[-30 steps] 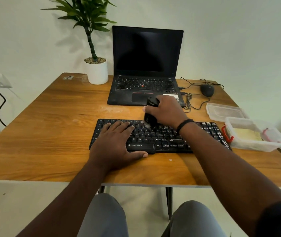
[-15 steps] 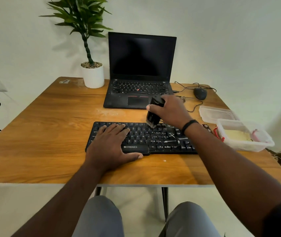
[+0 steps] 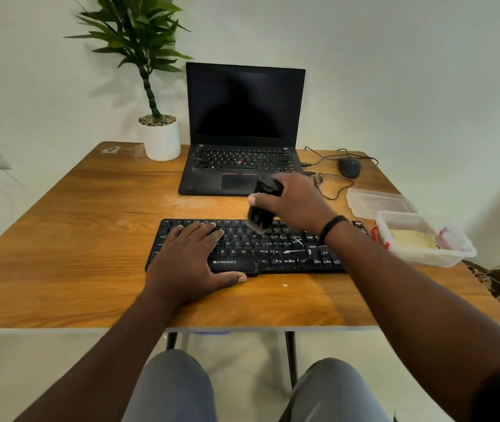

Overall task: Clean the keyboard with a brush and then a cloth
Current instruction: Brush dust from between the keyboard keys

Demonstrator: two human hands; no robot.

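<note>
The black keyboard point(image 3: 254, 248) lies flat near the front edge of the wooden table point(image 3: 75, 239); the left hand point(image 3: 192, 257) rests flat on its left keys with fingers straight, holding nothing; the right hand point(image 3: 296, 202) is clamped round a black, blocky brush point(image 3: 262, 207), bristle end down at the top key rows. Risks, as judged: a hard stroke could lever a keycap loose, since the keys are raised, separate plastic; loosened dust could be flicked toward the open laptop point(image 3: 242, 147) just behind; if the left hand eases, the light body may skid on the smooth grained wood. Pale streaks mark the right-hand keys. A clear plastic tub point(image 3: 425, 242), thin-walled, sits beside the keyboard's right end holding something pale yellow, possibly the cloth; I cannot tell.
</note>
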